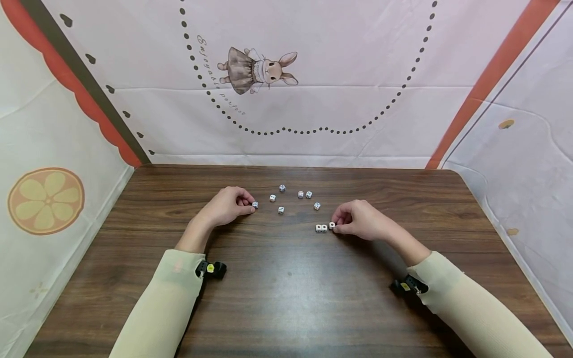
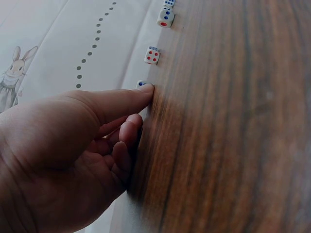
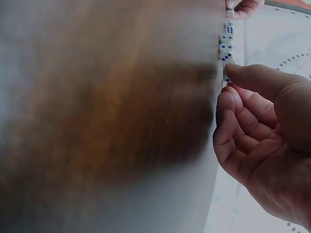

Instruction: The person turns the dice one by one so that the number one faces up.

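Small white dice are spread over the brown wooden table (image 1: 286, 308). My left hand (image 1: 226, 206) pinches one die (image 1: 254, 204) at the left end of the group; in the left wrist view the thumb partly covers that die (image 2: 141, 84). With thumb and fingertips, my right hand (image 1: 364, 220) holds another die (image 1: 332, 225), its top showing one large dark pip. Just left of it, two dice (image 1: 321, 228) sit side by side, also with a single large pip on top. In the right wrist view the thumb hides much of the held die (image 3: 226, 77).
Between and beyond the hands lie several loose dice, among them a touching or nearly touching pair (image 1: 305, 194), one at the back (image 1: 282, 188) and one near the right hand (image 1: 317, 206). A printed white cloth (image 1: 340, 109) hangs behind the table and along both sides.
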Demonstrator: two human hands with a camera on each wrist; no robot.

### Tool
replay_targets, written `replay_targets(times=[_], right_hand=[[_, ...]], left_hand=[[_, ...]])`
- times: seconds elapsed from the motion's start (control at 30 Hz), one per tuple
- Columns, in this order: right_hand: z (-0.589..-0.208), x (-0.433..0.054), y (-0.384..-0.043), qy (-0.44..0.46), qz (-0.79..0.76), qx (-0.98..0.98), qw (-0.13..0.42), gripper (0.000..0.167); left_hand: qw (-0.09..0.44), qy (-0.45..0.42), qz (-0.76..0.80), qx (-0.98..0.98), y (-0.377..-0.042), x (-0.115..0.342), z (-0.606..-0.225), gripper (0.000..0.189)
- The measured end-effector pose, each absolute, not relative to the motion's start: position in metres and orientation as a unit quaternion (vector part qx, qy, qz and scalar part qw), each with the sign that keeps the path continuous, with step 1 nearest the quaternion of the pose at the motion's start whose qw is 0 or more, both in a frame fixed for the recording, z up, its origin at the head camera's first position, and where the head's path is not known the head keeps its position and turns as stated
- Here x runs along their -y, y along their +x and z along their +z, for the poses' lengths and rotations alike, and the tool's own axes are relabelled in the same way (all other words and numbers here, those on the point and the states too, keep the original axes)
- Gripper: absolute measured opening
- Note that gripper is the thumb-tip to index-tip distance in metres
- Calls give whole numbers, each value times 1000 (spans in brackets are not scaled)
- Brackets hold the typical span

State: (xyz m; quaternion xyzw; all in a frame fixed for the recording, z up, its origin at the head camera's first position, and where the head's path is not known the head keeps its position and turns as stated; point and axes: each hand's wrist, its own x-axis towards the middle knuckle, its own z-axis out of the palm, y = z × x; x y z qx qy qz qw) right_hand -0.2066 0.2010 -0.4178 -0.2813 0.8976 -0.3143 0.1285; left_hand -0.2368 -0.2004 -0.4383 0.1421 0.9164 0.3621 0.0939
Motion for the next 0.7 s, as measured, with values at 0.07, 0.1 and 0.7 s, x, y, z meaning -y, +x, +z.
replay_targets(times=[0.07,0.1,0.7], right_hand=[[-418,-200,-205,-282,-312,-898,131,9],[-418,-199,-205,-282,-312,-898,132,9],[-419,-194,-203,-288,-307,-898,131,11]], left_hand=[[95,142,362,-917,-237,201,-438,14],[95,141,362,-917,-237,201,-438,14],[95,151,363,-914,-236,201,-436,12]])
